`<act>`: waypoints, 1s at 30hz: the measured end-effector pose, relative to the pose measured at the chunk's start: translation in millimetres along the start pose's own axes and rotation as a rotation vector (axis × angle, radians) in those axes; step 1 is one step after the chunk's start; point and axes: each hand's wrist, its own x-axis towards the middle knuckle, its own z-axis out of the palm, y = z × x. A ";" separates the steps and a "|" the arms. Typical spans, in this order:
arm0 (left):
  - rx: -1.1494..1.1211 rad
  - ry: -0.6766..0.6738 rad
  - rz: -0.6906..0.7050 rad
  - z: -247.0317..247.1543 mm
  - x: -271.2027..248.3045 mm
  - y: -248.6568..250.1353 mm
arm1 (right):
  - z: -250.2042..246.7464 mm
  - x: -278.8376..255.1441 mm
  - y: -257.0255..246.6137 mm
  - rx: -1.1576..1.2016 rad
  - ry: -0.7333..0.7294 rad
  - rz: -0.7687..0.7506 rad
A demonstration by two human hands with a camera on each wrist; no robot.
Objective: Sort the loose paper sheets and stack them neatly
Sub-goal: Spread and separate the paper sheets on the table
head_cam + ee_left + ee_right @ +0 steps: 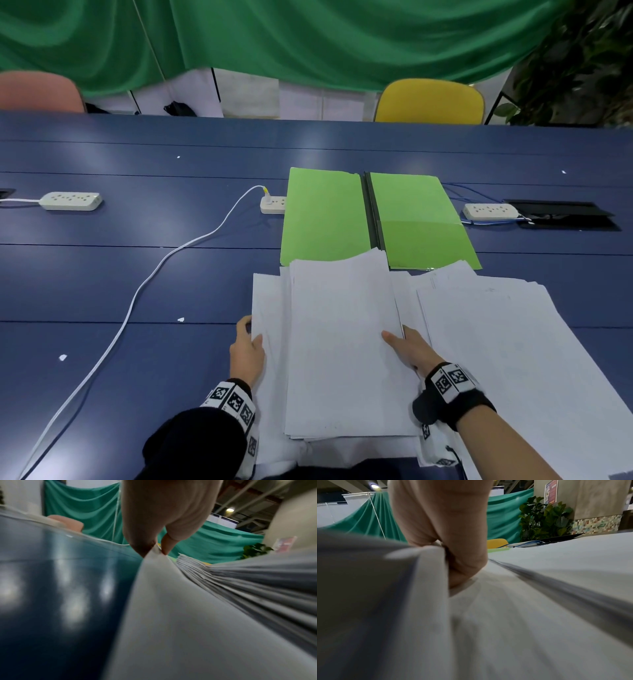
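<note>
A stack of white paper sheets (pixel 342 342) lies on the blue table in front of me, over wider loose sheets (pixel 513 342) spread to the right. My left hand (pixel 247 346) pinches the left edge of a lower sheet (pixel 171 615) between thumb and finger. My right hand (pixel 407 346) grips the stack's right edge, thumb on top, fingers beneath. In the right wrist view the right hand (pixel 453 555) curls round the paper's edge (pixel 428 574). The left hand (pixel 157 549) shows the pinch up close.
An open green folder (pixel 342 219) lies just beyond the papers. Three white power strips (pixel 70 200) (pixel 273 204) (pixel 489 210) sit across the table, and a white cable (pixel 154 274) runs to the front left. A yellow chair (pixel 430 101) stands behind.
</note>
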 end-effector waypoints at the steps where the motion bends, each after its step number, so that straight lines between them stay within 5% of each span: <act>1: -0.063 -0.011 -0.057 -2.1 3.1 -3.5 | 0.4 -1.7 -0.7 0.000 0.007 -0.015; 7: -0.275 -0.066 -0.233 -3.1 14.2 -11.5 | 17.0 -13.8 -5.4 -0.090 -0.038 -0.162; 10: -0.342 -0.195 -0.269 -4.0 12.6 -3.2 | 38.6 -13.8 -4.1 -0.129 -0.087 -0.170; 13: -0.235 -0.292 -0.116 -4.6 7.6 2.2 | 51.5 -12.3 -12.5 -0.154 -0.084 -0.158; 18: -0.146 -0.141 0.127 -12.8 -14.1 34.4 | 47.5 -8.1 -19.0 -0.189 -0.082 -0.154; 23: -0.266 -0.116 0.420 -62.0 -37.1 85.7 | 35.6 -6.2 -41.4 0.226 -0.051 -0.200; 30: -0.252 -0.080 0.779 -112.0 -58.3 152.6 | 16.6 -20.7 -115.8 0.571 -0.241 -0.304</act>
